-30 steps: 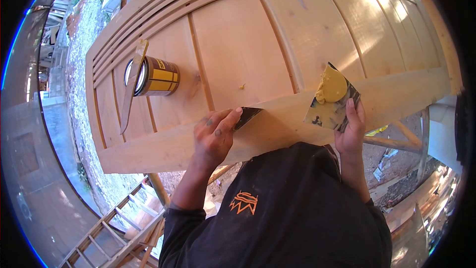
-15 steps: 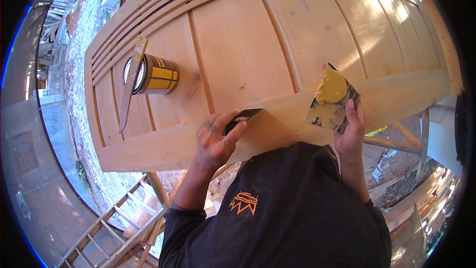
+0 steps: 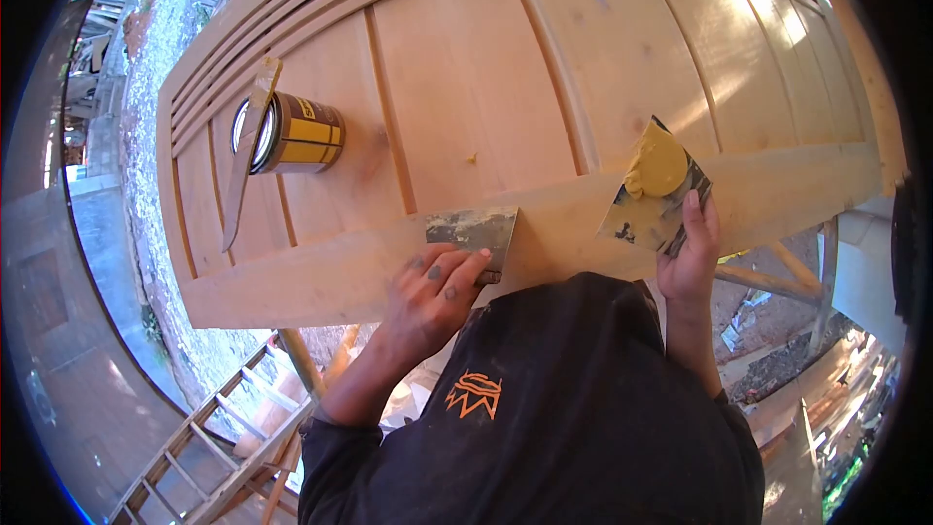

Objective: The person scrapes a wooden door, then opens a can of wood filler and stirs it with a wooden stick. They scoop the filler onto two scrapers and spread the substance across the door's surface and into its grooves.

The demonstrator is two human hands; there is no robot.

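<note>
My left hand (image 3: 428, 297) is closed around a wide metal scraper (image 3: 476, 227), whose smeared blade lies against or just over the near rail of a wooden door (image 3: 462, 68). In my right hand (image 3: 692, 243) is a flat, stained plate (image 3: 634, 224), gripped at its lower right corner above the same rail. A thick mound of yellow putty (image 3: 661, 163) sits on that plate. One small crumb of putty (image 3: 472, 158) rests on a door panel between the hands.
Left on the door stands a yellow and brown can (image 3: 309, 136), with a flat wooden stick (image 3: 245, 170) across its top. Slats (image 3: 321, 15) run along the door's far side. Below left is a wooden ladder (image 3: 209, 437); poles (image 3: 768, 282) show under the door at right.
My left hand has turned the scraper so its broad face now shows, with the blade shifted slightly left. My right hand and the putty plate have barely moved.
</note>
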